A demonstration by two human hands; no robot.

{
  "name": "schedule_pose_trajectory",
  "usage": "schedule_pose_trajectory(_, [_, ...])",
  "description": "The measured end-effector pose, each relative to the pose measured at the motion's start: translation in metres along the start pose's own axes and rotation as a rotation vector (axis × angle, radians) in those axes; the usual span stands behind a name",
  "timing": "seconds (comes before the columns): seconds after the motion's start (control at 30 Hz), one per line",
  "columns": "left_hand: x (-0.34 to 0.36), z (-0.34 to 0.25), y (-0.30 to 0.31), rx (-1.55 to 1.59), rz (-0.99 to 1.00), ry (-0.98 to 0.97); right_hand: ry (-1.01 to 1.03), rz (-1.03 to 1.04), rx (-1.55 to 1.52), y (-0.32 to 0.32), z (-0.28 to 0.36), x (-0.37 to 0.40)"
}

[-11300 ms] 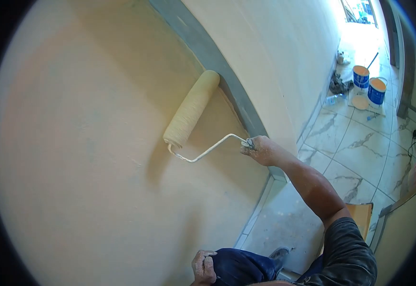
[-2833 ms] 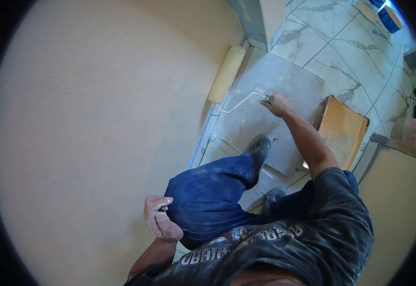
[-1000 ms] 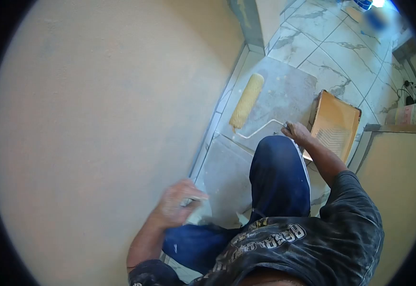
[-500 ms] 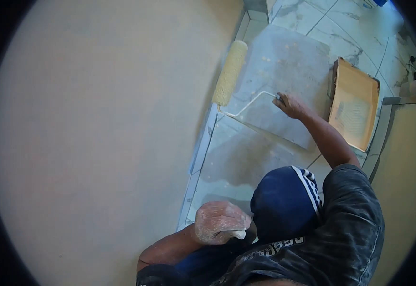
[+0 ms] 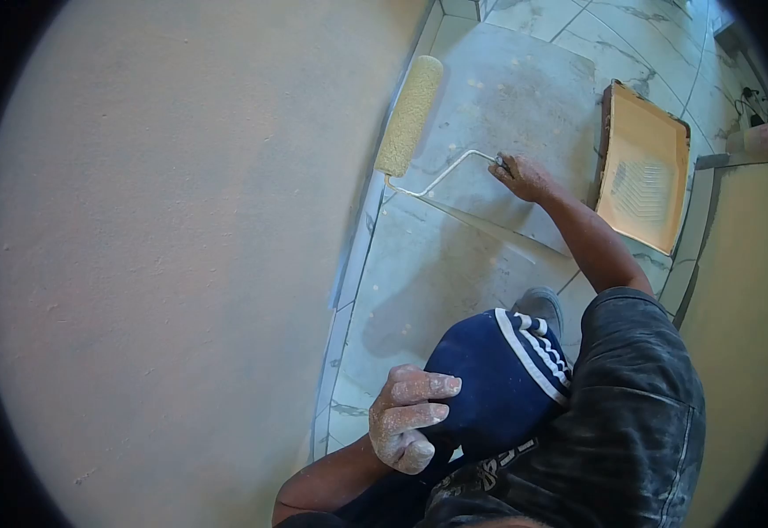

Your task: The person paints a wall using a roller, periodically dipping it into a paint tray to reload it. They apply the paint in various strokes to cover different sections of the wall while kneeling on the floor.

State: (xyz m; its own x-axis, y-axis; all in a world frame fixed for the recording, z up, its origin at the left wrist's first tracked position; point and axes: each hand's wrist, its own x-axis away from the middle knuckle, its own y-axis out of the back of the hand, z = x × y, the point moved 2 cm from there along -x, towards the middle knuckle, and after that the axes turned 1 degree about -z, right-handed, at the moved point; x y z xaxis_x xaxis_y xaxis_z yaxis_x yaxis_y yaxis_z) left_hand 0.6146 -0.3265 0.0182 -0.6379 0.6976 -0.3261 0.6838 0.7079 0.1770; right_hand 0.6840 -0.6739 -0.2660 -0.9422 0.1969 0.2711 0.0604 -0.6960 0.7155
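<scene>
My right hand (image 5: 523, 178) is closed round the handle of a paint roller (image 5: 412, 116). Its cream, coated sleeve is up against the pale wall (image 5: 181, 220), just above the skirting. A bent wire frame links sleeve and handle, most of which my fingers hide. Dusted with white powder, my left hand (image 5: 408, 421) is held near my raised knee in blue trousers with white stripes (image 5: 489, 378). Its fingers are loosely bent and apart, with nothing visible in them. To the right of the roller lies a paint tray (image 5: 648, 167) coated with tan paint, its ribbed ramp showing.
Grey protective sheets (image 5: 516, 106) cover part of the marbled floor tiles (image 5: 635, 53). A skirting strip (image 5: 353, 255) runs along the wall's foot. At the right, a yellowish panel (image 5: 745, 255) stands close to the tray. My shoe (image 5: 540, 308) shows beyond my knee.
My left hand has turned and its fingers have spread from a closer curl. The view has shifted slightly, bringing my shoe into sight. My right hand still grips the roller at the wall.
</scene>
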Motion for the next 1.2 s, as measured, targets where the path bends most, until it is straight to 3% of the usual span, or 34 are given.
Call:
schedule_pose_trajectory(0.67, [-0.001, 0.012, -0.009, 0.011, -0.062, -0.016, 0.091, -0.027, -0.098, 0.003, 0.027, -0.030])
schedule_pose_trajectory(1.2, [-0.008, 0.012, -0.011, 0.015, -0.059, -0.023, 0.229, -0.163, -0.200, 0.097, 0.119, -0.022])
